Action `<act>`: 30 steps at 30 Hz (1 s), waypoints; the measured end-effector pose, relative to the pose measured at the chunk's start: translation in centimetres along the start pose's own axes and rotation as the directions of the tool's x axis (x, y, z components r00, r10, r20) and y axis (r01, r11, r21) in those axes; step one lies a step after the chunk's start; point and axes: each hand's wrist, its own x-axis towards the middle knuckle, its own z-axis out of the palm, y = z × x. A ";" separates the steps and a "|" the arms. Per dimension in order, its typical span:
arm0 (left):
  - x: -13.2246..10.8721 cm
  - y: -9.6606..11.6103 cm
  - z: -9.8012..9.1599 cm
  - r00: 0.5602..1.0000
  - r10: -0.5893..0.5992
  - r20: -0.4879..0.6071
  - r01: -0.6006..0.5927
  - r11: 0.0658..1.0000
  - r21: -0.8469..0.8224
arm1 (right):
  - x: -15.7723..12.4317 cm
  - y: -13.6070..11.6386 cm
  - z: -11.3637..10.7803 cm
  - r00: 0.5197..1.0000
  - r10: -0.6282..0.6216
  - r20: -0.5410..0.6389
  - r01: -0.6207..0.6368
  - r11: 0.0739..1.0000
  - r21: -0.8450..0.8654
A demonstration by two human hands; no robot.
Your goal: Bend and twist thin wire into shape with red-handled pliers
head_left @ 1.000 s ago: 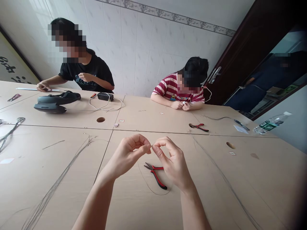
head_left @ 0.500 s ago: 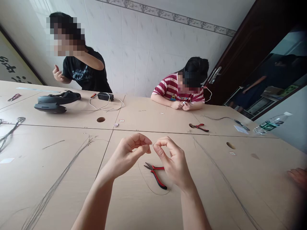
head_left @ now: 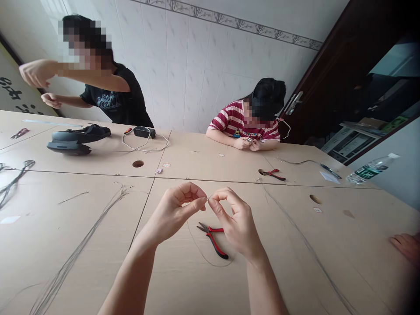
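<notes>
My left hand (head_left: 175, 212) and my right hand (head_left: 236, 218) meet fingertip to fingertip above the middle of the table. Each is closed in a pinch on a thin wire (head_left: 201, 253), whose loop hangs or lies below them and curves round the pliers. What sits between the fingertips is too small to make out. Red-and-black pliers (head_left: 215, 246) lie under my hands with jaws apart; my right hand hides one handle's end. Long wire bundles lie at the left (head_left: 83, 236) and at the right (head_left: 303, 238).
Across the table (head_left: 193, 148) sit two people (head_left: 120, 103) (head_left: 244, 120). A headset (head_left: 77, 139), a black adapter (head_left: 144, 132) with white cable, more pliers (head_left: 274, 174) and a bottle (head_left: 372, 169) stand or lie farther back. Another person's hand (head_left: 405, 245) rests at the right edge.
My hands have drawn very slightly closer at the fingertips. The person in black has swung an arm out to the left. The figure in the doorway area at the right is less visible.
</notes>
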 end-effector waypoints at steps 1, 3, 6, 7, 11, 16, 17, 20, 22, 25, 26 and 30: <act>0.0 0.0 0.0 1.000 0.000 -0.001 0.000 1.000 0.006 | 0.0 0.0 0.0 1.000 0.001 0.001 -0.001 1.000 -0.002; 0.0 -0.1 0.0 1.000 -0.002 -0.004 0.002 1.000 0.021 | 0.0 0.1 0.1 1.000 0.000 0.004 0.000 1.000 -0.003; 0.0 -0.1 -0.1 1.000 -0.005 -0.005 0.005 0.999 0.046 | -0.1 0.0 0.1 1.000 -0.006 0.003 0.006 1.000 -0.009; 0.0 -0.1 -0.1 1.000 -0.005 -0.003 0.005 0.999 0.050 | -0.1 0.0 0.2 1.000 -0.009 0.003 0.009 1.000 -0.011; -0.1 -0.2 -0.1 1.000 -0.010 0.006 0.010 0.999 0.050 | -0.1 -0.2 0.2 1.000 -0.014 0.002 0.014 1.000 -0.020; -0.2 0.1 -0.1 0.999 -0.030 -0.012 0.031 0.997 0.071 | -0.1 0.0 0.1 1.000 -0.010 -0.005 0.010 1.000 -0.016; -0.2 0.3 -0.1 0.999 -0.036 -0.022 0.037 0.996 0.081 | -0.1 0.0 0.1 1.000 -0.009 -0.007 0.009 1.000 -0.014; -0.2 0.5 -0.2 0.998 -0.050 -0.049 0.054 0.993 0.100 | -0.1 0.1 0.0 1.000 -0.013 -0.013 0.013 1.000 -0.012; -0.2 0.6 -0.2 0.997 -0.050 -0.051 0.055 0.993 0.100 | -0.1 0.1 0.0 1.000 -0.015 -0.013 0.015 1.000 -0.013; -0.2 0.5 -0.1 0.999 -0.033 -0.024 0.035 0.997 0.069 | -0.1 0.1 -0.1 1.000 -0.008 -0.009 0.008 1.000 -0.016; -0.1 0.4 0.0 1.000 -0.026 -0.014 0.027 0.998 0.053 | -0.1 0.1 -0.1 1.000 -0.007 -0.008 0.007 1.000 -0.017; 0.0 0.2 0.1 1.000 -0.009 -0.004 0.009 1.000 0.027 | 0.0 -0.1 0.0 1.000 -0.012 -0.005 0.012 1.000 -0.023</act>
